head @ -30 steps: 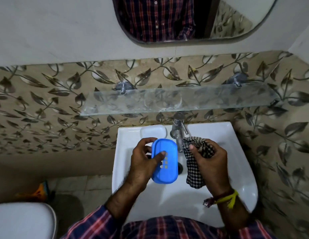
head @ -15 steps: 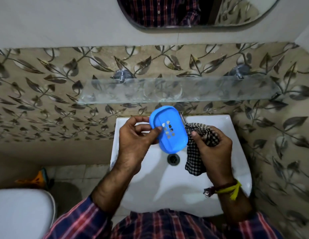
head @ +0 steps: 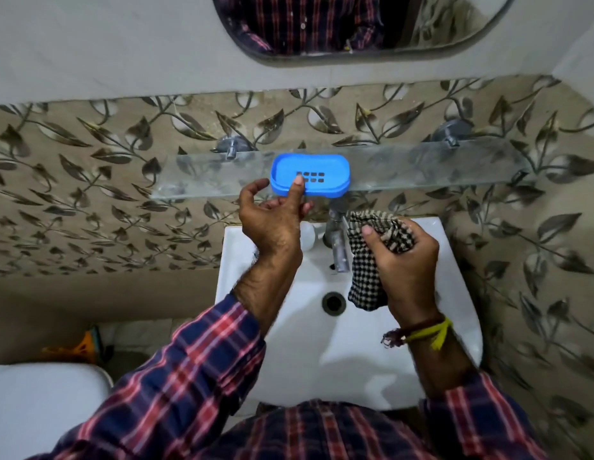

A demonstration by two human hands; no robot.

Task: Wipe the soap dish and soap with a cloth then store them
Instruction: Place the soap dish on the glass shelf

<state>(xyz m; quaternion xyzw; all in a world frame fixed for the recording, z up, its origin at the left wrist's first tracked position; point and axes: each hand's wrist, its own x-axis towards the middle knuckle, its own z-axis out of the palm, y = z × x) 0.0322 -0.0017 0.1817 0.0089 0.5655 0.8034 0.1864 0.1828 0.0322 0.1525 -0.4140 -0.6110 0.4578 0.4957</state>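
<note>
From the head view, I see the blue soap dish (head: pixel 309 175) sitting on the glass shelf (head: pixel 421 167) above the basin, near its front edge, with my left hand (head: pixel 272 217) below and in front of it. One finger reaches up onto the dish's near rim beside the drain slots; the other fingers hang loosely curled, gripping nothing. I'd say the dish is being set down or nudged into place for storage.

The dish looks like thin moulded plastic: light, stiff, smooth, an oblong with rounded corners, a raised lip and a small grid of slots in the floor. I expect it to slide easily on the glass, so I would pinch it across its short sides by the lip instead of pushing it from one end. The shelf is clear glass on two metal pegs, hard and slick, so a light touch seems wise.

My right hand (head: pixel 405 260) is curled round the checked cloth (head: pixel 368 277), bunched at the top with a tail hanging over the white basin (head: pixel 355 353). The cloth looks soft, woven and limp; it will take any shape and needs a full fist to hold it.

A pale rounded piece (head: pixel 307 235) shows on the basin ledge behind my left wrist, mostly hidden; it may be the soap, though I cannot tell. The metal tap (head: pixel 337 240) stands between my hands.
</note>
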